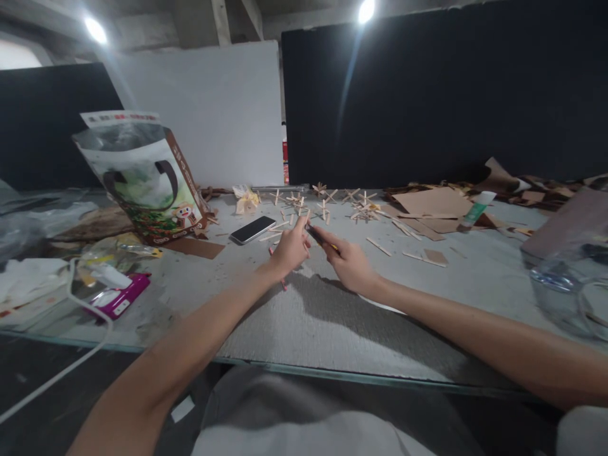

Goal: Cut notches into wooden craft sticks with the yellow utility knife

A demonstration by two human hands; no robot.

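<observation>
My left hand (291,248) is raised over the table with its fingers pinched on a small wooden stick (305,221). My right hand (349,261) is closed around a dark slim tool (317,235) whose tip meets the stick. Both hands hover close together above the grey tabletop (308,316). Just behind them lie several loose wooden sticks and small stick crosses (327,204). A black phone (252,229) lies flat to the left of my left hand.
A printed paper bag (142,180) leans at the left. Near it are a magenta packet (121,297) and a white cable (71,367). Cardboard scraps (432,206) and a green-white tube (477,208) lie at the right, with a clear plastic container (570,285) at the far right.
</observation>
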